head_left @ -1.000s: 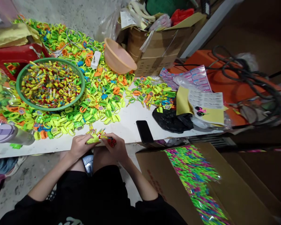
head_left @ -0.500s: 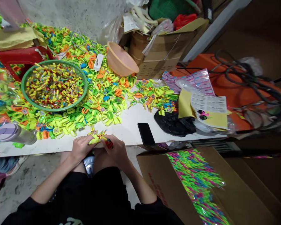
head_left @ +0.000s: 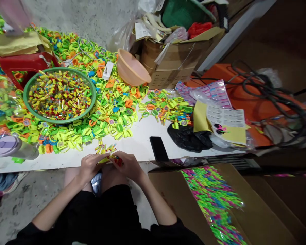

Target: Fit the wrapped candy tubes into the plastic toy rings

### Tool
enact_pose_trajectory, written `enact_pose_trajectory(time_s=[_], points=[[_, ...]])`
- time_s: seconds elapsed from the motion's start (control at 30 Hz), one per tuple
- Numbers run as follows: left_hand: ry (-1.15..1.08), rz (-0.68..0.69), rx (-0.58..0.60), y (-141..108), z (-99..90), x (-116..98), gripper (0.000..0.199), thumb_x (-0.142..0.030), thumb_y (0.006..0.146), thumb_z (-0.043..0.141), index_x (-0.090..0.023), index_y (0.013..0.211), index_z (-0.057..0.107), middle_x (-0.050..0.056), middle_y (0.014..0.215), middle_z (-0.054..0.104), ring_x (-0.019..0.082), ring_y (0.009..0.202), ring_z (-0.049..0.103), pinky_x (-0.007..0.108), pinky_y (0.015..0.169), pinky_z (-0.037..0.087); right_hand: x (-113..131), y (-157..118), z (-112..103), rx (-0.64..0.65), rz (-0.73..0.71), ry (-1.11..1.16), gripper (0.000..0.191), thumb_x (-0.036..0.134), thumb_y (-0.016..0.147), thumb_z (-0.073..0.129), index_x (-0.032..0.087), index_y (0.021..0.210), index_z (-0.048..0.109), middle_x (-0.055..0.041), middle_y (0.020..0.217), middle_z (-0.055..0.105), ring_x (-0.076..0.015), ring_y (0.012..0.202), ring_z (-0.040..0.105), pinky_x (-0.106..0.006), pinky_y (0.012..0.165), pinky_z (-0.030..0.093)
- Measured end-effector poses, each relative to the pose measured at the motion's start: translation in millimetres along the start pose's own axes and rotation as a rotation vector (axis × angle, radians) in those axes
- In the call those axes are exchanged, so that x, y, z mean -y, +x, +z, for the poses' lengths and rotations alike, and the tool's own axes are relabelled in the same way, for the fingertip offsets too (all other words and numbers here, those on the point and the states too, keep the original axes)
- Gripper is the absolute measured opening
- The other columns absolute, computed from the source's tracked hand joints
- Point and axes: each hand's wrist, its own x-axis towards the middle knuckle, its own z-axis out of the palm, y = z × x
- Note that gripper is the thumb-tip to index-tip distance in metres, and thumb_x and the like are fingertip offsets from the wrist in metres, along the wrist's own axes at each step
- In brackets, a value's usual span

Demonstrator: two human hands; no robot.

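Note:
At the table's front edge, my left hand (head_left: 89, 168) is closed on a yellow-green plastic piece (head_left: 105, 160). Beside it my right hand (head_left: 129, 166) is closed round several small red and yellow pieces (head_left: 118, 161), its fingertips meeting the left hand's. Several small yellow tubes (head_left: 102, 148) lie on the white table (head_left: 140, 139) just beyond my fingers. Bright green, yellow and orange plastic watch-like pieces (head_left: 73, 134) are heaped behind them. A green basket (head_left: 93, 98) full of small yellow and red tubes stands on the heap at the left.
A black phone (head_left: 159, 149) and a black plastic bag (head_left: 190, 136) lie to the right. A cup with a lilac lid (head_left: 7, 146) lies at the left. Behind are a peach bowl (head_left: 133, 67) and a cardboard box (head_left: 173, 63). An open carton (head_left: 178, 190) holds colourful sticks.
My hands have tilted closer together, and less of the yellow-green piece shows between them. More small tubes are visible on the table beyond my fingers. The view has shifted slightly.

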Motion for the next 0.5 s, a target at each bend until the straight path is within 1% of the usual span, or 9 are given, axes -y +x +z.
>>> enact_pose_trajectory(time_s=[0.1,0.17,0.23,0.3,0.37,0.43,0.47,0.5], points=[[-0.069,-0.055,0.001,-4.0,6.0,2.3,0.023,-0.033,0.09,0.053,-0.025,0.107,0.065,0.002,0.093,0.074,0.015,0.078,0.068,0.025,0.068,0.05,-4.3,-4.8,7.9,0.013,0.017,0.05,0.014,0.03,0.088,0.052,0.019,0.091,0.062,-0.0044,0.086,0.071,-0.015,0.077,0.066,-0.023,0.071,0.048],[-0.083,-0.125,0.049,-7.6,11.8,3.0,0.021,-0.033,0.088,0.055,-0.025,0.103,0.067,0.001,0.091,0.074,0.015,0.077,0.068,0.025,0.068,0.05,-8.1,-9.0,15.1,0.027,0.062,0.073,0.015,0.031,0.088,0.053,0.02,0.09,0.062,-0.0045,0.085,0.071,-0.0154,0.078,0.066,-0.024,0.071,0.048],[-0.092,-0.213,0.123,-11.3,17.5,2.7,0.019,-0.035,0.086,0.058,-0.025,0.099,0.067,0.0,0.088,0.073,0.015,0.076,0.067,0.024,0.067,0.05,-14.4,-14.1,21.0,0.096,0.155,0.085,0.015,0.032,0.086,0.054,0.019,0.089,0.063,-0.0047,0.084,0.071,-0.017,0.077,0.066,-0.026,0.07,0.048],[-0.103,-0.27,0.211,-13.7,20.6,3.1,0.025,-0.038,0.083,0.061,-0.026,0.104,0.065,-0.001,0.092,0.07,0.014,0.073,0.066,0.022,0.064,0.049,-24.9,-20.2,21.2,0.199,0.266,0.108,0.016,0.032,0.084,0.057,0.019,0.09,0.065,-0.005,0.083,0.071,-0.019,0.075,0.066,-0.028,0.068,0.049],[-0.119,-0.288,0.302,-13.2,19.0,7.5,0.041,-0.042,0.079,0.064,-0.029,0.117,0.058,0.0,0.103,0.065,0.011,0.066,0.063,0.022,0.06,0.049,-39.8,-26.8,11.9,0.31,0.337,0.16,0.019,0.035,0.082,0.059,0.02,0.09,0.067,-0.0047,0.082,0.072,-0.0202,0.073,0.066,-0.029,0.066,0.049],[-0.106,-0.306,0.348,-9.5,13.4,20.2,0.052,-0.047,0.079,0.064,-0.031,0.127,0.049,0.001,0.115,0.059,0.01,0.064,0.061,0.023,0.061,0.049,-57.6,-32.9,-7.8,0.393,0.359,0.229,0.022,0.039,0.079,0.063,0.02,0.087,0.07,-0.0038,0.076,0.071,-0.02,0.069,0.065,-0.028,0.061,0.048],[-0.075,-0.322,0.337,-6.6,10.1,30.1,0.052,-0.048,0.08,0.061,-0.03,0.128,0.048,0.002,0.118,0.056,0.011,0.067,0.061,0.024,0.064,0.05,-66.8,-35.5,-20.4,0.381,0.371,0.261,0.024,0.042,0.076,0.065,0.02,0.085,0.07,-0.0032,0.072,0.07,-0.0196,0.067,0.064,-0.028,0.06,0.048],[-0.021,-0.338,0.305,-3.3,7.0,42.2,0.048,-0.048,0.083,0.056,-0.029,0.127,0.049,0.003,0.119,0.055,0.013,0.075,0.062,0.026,0.068,0.051,-75.7,-37.6,-33.8,0.284,0.401,0.29,0.028,0.044,0.074,0.067,0.019,0.086,0.07,-0.0033,0.073,0.07,-0.0191,0.067,0.064,-0.027,0.061,0.048]])
